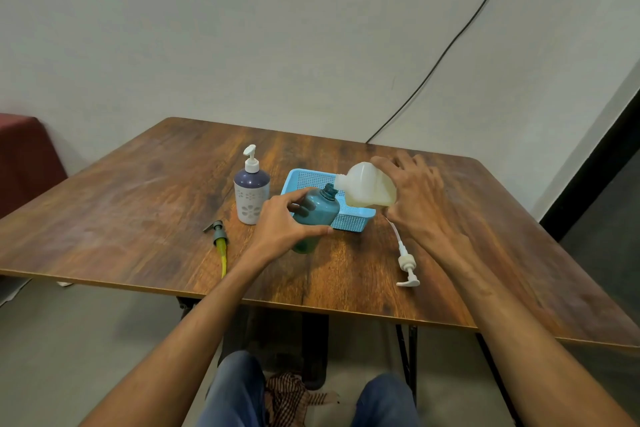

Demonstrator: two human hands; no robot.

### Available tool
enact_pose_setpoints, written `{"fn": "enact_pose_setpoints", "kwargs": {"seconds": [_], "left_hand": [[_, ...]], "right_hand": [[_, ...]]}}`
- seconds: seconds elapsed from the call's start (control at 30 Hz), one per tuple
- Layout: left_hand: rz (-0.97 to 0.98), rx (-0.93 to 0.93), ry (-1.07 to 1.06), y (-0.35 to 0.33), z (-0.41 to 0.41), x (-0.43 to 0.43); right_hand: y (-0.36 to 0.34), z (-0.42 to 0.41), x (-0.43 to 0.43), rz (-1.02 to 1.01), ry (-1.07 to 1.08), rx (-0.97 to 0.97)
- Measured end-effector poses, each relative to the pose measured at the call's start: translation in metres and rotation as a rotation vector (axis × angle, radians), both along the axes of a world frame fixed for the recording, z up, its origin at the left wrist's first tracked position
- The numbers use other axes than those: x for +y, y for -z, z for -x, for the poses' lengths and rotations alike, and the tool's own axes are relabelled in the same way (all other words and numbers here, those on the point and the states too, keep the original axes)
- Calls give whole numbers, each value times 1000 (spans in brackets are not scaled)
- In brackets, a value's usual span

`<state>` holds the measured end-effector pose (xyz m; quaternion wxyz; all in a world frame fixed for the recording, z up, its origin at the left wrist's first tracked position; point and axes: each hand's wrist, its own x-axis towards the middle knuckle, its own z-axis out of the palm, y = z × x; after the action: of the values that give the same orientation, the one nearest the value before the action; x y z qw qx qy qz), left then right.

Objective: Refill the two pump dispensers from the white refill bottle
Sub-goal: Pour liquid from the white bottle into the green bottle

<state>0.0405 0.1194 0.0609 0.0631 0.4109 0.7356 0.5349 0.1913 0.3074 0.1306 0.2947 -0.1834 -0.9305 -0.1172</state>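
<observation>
Now tips the white refill bottle (pixel 369 185) with the right hand (pixel 412 198), fingers wrapped over its body, neck right at the open mouth of the teal dispenser (pixel 320 208). Grips that leaning dispenser with the left hand (pixel 280 222), just before the blue basket (pixel 353 220). Leaves the purple dispenser (pixel 251 194) upright at left, with a grey pump (pixel 220 243) and a white pump (pixel 407 265) flat on the table (pixel 138 201).
</observation>
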Motion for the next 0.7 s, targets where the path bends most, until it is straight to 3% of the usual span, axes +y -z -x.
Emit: {"fn": "enact_pose_setpoints", "kwargs": {"seconds": [0.7], "left_hand": [[-2, -1, -3, 3, 1, 3]], "right_hand": [[-9, -3, -4, -1, -7, -15]]}}
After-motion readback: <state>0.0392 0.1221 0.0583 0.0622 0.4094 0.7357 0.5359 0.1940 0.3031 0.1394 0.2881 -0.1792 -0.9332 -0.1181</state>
